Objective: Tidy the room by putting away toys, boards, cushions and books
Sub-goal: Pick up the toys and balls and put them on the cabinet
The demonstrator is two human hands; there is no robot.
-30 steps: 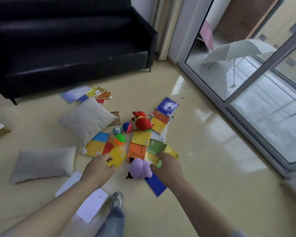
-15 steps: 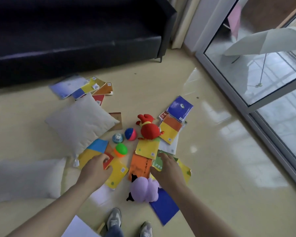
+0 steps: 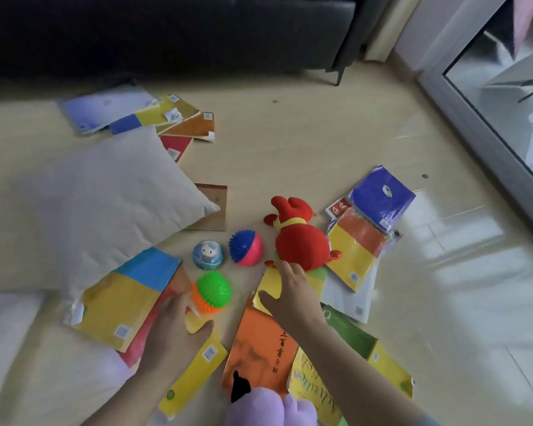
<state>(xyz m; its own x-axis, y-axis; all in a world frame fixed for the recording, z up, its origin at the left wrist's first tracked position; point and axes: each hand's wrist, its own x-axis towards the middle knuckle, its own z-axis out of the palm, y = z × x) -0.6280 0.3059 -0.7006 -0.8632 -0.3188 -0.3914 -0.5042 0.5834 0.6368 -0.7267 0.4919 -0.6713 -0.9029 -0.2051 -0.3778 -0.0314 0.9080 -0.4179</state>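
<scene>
Looks barely begun, going by the floor (image 3: 290, 142). Loose and unstowed: red plush (image 3: 302, 241) against the right-hand book stack (image 3: 356, 250), blue-pink spiky ball (image 3: 246, 248) and blue capsule toy (image 3: 207, 255) just beside it, green-orange spiky ball (image 3: 211, 292) nearer, purple plush (image 3: 268, 407) at the bottom edge. Also loose: large cushion (image 3: 105, 207) on the left, second cushion (image 3: 6, 333) at lower left, brown board (image 3: 214, 207) tucked under the large cushion's corner, far book pile (image 3: 166, 115) in front of the black sofa (image 3: 166, 32), yellow-blue book (image 3: 126, 296), orange book (image 3: 259, 348) between the forearms. Left hand (image 3: 170, 333) low over the yellow covers, fingers (image 3: 182, 304) straight and spread, tips at the green-orange spiky ball, holding nothing. Right hand (image 3: 293, 299) flat and wide, fingers (image 3: 286, 272) stretched to the base of the red plush, gripping nothing. Contact with either toy possibly made, too smeared to call. Reads as the first toy pickups, with all the rest left to do. No bin, shelf or box in view, so destination unknown. Purple plush and second cushion cut off by the frame, brown board mostly hidden, lower books buried under upper ones, count unreadable.
</scene>
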